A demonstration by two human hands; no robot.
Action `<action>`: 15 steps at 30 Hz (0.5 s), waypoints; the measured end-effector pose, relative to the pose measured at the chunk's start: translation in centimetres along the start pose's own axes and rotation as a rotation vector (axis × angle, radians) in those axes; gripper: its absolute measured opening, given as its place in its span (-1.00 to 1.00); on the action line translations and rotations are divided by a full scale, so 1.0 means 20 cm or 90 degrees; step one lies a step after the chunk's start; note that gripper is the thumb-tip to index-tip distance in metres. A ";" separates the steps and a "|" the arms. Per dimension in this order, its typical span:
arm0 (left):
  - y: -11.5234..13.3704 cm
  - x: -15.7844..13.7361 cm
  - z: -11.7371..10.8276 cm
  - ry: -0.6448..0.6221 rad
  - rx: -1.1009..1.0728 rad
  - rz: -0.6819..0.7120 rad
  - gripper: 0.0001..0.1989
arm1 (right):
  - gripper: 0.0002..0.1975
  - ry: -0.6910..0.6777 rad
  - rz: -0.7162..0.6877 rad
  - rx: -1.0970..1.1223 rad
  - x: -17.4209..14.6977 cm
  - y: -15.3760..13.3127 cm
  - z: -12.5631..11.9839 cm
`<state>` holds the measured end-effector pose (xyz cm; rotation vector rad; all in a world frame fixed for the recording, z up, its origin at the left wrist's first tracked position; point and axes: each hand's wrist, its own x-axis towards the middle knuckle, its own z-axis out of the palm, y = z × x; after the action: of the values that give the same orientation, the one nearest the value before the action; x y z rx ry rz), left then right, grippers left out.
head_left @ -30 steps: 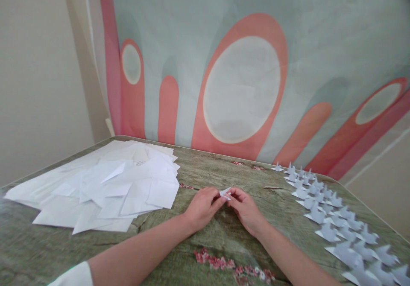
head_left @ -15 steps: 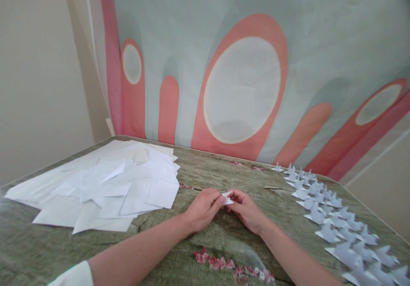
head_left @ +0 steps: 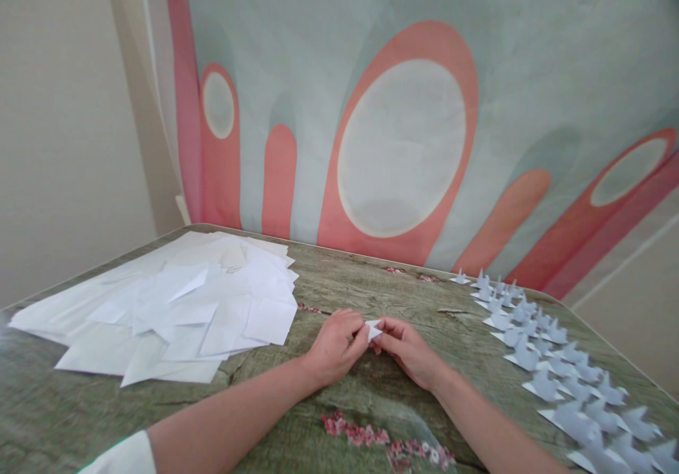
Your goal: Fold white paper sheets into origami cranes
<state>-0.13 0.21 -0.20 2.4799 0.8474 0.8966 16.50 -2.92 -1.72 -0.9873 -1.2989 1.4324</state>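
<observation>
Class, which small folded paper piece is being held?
The white piece pinched between the left hand and right hand; the other small folded pieces stand in rows at the right of the table.

The small folded piece (head_left: pixel 373 330) is matt white paper. The loose sheets (head_left: pixel 268 318) are smooth, matt paper; the folded figures (head_left: pixel 544 386), creased matt paper. The desk (head_left: pixel 361 286) shows a wood-grain finish. The sleeve (head_left: pixel 126 458) appears cloth.

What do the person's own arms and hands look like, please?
The left hand and right hand are ungloved, with no rings or watch visible. A plain white sleeve ends on the left forearm; the right forearm is bare as far as it shows.
</observation>
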 end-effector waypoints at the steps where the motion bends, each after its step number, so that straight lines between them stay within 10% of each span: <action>1: 0.00 0.00 0.00 0.006 -0.002 -0.006 -0.68 | -0.80 -0.004 0.000 -0.003 0.00 0.00 0.00; 15: -0.01 0.00 0.00 -0.025 -0.187 -0.084 -0.57 | -0.86 -0.029 -0.003 0.014 0.00 0.02 -0.01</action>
<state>-0.20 0.38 -0.23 2.1573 0.7933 0.8555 16.69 -2.85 -2.24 -0.9406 -1.3155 1.4699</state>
